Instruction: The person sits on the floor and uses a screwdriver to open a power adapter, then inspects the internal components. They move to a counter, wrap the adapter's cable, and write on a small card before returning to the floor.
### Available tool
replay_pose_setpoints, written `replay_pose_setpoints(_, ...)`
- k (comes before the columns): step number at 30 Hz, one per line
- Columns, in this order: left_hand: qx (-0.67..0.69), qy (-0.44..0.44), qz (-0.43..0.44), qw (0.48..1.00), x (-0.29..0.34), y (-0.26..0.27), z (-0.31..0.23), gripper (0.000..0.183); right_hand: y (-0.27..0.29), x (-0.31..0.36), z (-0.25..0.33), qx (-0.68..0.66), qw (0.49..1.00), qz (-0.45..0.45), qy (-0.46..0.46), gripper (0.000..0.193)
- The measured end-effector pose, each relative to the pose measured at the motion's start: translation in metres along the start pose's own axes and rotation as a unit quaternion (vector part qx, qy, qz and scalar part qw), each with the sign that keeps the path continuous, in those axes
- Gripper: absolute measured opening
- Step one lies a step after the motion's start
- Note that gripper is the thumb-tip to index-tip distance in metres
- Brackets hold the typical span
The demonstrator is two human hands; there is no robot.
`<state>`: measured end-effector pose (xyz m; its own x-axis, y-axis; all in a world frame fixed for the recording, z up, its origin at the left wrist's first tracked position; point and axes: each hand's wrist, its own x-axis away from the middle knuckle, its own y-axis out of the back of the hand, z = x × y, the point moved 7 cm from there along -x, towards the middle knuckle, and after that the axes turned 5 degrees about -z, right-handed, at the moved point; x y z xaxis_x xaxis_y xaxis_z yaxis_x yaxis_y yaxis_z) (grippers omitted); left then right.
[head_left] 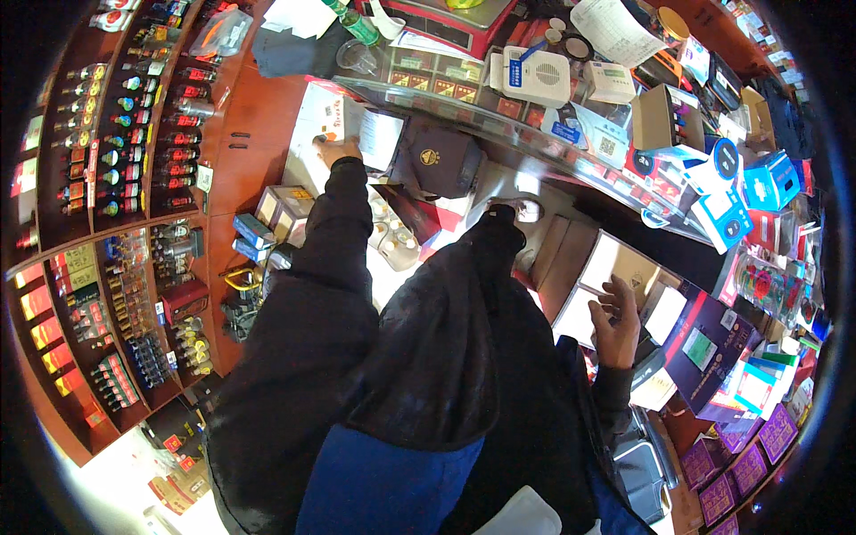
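My left hand (339,150) reaches forward to a white box (310,111) with red print on the floor by the cabinet. Its fingers are bent over the box's right side, partly hidden by the hand itself. My right hand (617,325) hangs at the right with fingers loosely bent and apart, holding nothing. It is over the near side of an open carton (617,254) with pale inner flaps. Between my arms are a dark box (443,160) with a gold emblem and a pale tray (399,256) with round hollows or caps.
Wooden shelves (147,214) of bottles stand at the left. A glass display counter (428,96) runs along the far side, bearing a white speaker-like device (538,75) and papers. At the right stands a large purple carton (711,349). Small blue boxes (254,232) lie by the cabinet.
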<state>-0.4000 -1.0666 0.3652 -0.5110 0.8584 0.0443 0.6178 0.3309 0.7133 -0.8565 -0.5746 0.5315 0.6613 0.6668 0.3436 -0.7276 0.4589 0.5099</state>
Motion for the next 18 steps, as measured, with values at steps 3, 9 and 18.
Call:
replay_pose_setpoints(3, -0.070, -0.011, -0.018, 0.997, -0.034, -0.004, 0.028, 0.114, -0.003, 0.003, -0.009, 0.003, 1.000, 0.004, -0.009, 0.060)
replay_pose_setpoints(9, -0.096, -0.021, -0.056, 0.994, -0.024, 0.040, 0.025, 0.126, -0.008, -0.011, -0.001, 0.037, 0.999, 0.016, 0.035, 0.057)
replay_pose_setpoints(18, 0.183, -0.272, 0.223, 0.918, 0.152, 0.038, -0.220, 0.032, 0.004, -0.047, 0.023, 0.005, 0.997, -0.005, 0.074, 0.048)
